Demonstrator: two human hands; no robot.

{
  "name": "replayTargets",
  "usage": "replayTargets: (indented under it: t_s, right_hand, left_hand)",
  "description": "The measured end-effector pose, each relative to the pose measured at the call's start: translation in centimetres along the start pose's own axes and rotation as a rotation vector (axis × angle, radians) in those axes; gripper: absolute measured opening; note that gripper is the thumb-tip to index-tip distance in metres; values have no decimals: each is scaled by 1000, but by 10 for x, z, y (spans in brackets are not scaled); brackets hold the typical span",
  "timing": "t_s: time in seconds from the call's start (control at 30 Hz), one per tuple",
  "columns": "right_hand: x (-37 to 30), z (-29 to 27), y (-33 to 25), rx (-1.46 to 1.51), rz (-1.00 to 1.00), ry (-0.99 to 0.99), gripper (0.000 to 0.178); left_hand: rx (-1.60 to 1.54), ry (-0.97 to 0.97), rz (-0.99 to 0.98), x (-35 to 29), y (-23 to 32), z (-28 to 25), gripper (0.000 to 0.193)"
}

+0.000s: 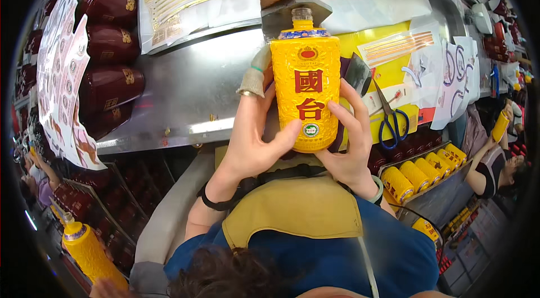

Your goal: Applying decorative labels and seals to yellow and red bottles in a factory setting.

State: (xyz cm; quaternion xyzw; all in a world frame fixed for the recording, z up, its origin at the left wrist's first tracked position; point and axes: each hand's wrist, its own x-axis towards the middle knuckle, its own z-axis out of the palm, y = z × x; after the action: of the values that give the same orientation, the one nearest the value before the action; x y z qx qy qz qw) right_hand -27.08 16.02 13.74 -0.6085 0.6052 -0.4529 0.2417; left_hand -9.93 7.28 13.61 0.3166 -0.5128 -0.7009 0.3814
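Observation:
A yellow embossed bottle (295, 90) with red characters, a blue patterned shoulder band and a clear glass neck stands between my hands, neck pointing away from me. My left hand (250, 143) grips its left side, the thumb pressed on the lower front; a cloth cover and a pale sleeve sit on one finger. On the right side, my right hand (351, 137) closes round the lower body with its fingertips on the edge. To the right of that hand lie blue-handled scissors (392, 128), and a dark flat blade (358, 74) is close to its fingers.
Sheets of gold-edged strips (205, 0) lie at the back left, dark red bottles (109, 45) along the left. Purple-patterned label sheets (454, 75) lie at the right. Yellow bottles (427, 171) fill a crate below. A person (486, 168) at far right holds another bottle.

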Motion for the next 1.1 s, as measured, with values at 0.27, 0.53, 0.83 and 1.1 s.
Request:
replayTargets:
  t_s: [0.27,0.53,0.83,1.1]
  right_hand:
    - [-1,1,-1,29,37,3,71]
    - [-7,6,7,82,62,16,70]
    - [-10,5,9,102,74,18,67]
    - [5,5,6,51,37,-72,88]
  left_hand:
    - [-297,-14,-192,14,1,5,91]
    - [-300,-14,-331,15,8,8,90]
    - [-265,-16,-347,16,8,11,89]
    - [-324,80,-322,15,8,12,97]
